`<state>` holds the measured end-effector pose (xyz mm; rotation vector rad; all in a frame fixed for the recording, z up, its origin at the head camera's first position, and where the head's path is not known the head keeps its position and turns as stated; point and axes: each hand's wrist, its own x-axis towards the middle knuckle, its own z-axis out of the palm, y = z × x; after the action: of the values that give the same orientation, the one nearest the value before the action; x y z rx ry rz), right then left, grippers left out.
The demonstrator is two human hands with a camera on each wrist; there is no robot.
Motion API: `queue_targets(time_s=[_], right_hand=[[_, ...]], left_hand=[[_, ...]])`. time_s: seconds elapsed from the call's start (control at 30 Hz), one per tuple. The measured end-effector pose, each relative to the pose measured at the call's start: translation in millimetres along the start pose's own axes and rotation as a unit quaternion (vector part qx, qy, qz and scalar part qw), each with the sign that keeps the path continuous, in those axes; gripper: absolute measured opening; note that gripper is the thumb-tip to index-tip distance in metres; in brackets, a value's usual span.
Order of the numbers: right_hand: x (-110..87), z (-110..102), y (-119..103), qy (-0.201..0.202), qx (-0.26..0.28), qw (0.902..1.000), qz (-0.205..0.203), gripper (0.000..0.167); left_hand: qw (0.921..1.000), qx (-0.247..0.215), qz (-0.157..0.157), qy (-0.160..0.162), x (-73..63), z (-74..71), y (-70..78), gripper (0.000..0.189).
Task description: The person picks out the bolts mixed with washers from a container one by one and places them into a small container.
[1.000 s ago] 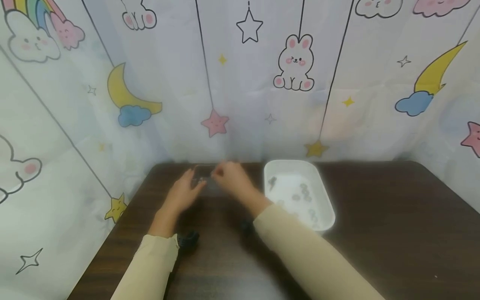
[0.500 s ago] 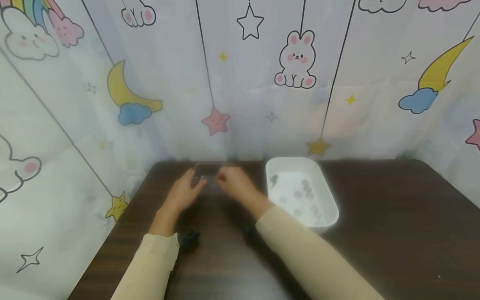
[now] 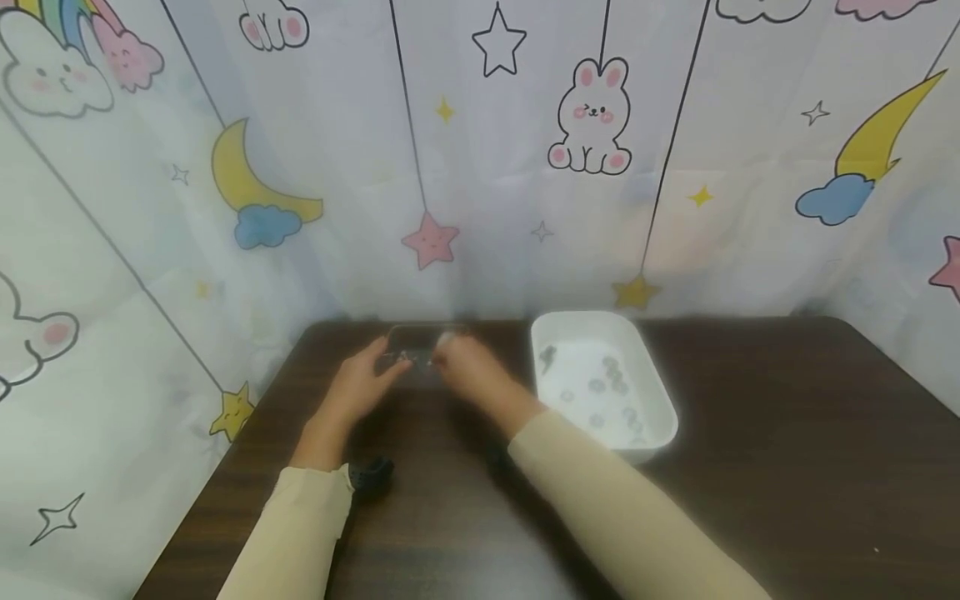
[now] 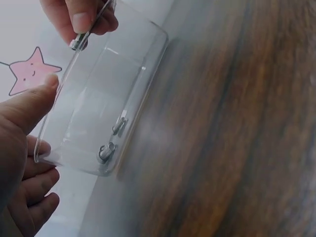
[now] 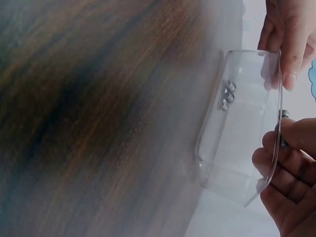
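1. One pinch is occupying the right hand (image 5: 291,168): its thumb and fingers are closing on a small metal fastener (image 5: 285,114) at the rim of a clear plastic box (image 5: 242,138), likely for fine control.
2. The left hand (image 4: 22,128) is gripping the box's left end, thumb lying at the rim and fingers curling outside, seemingly steadying so light a container.
3. Several metal pieces (image 5: 228,94) are lying inside, near that end.
4. The box is apparently resting on the table (image 3: 750,400).
5. Rightward, a white tray (image 3: 651,383) is holding more grey pieces (image 3: 615,375), presumably within easy right-hand reach.
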<state>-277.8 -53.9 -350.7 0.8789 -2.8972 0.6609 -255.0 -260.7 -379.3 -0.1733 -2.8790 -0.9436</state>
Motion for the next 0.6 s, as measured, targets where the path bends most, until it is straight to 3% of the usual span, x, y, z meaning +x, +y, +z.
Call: queue_targets(time_s=[0.27,0.6], right_hand=[[1.0,2.7,-2.4,-0.008,-0.043,0.999,0.006,0.011],[2.3,5.4,-2.5,-0.027,-0.052,0.9983,0.004,0.01]], left_hand=[[1.0,0.001,-0.005,0.005,0.9,0.8,-3.2,0.082],[0.9999,0.005,-0.01,0.002,0.0,0.1,-1.7,0.081]])
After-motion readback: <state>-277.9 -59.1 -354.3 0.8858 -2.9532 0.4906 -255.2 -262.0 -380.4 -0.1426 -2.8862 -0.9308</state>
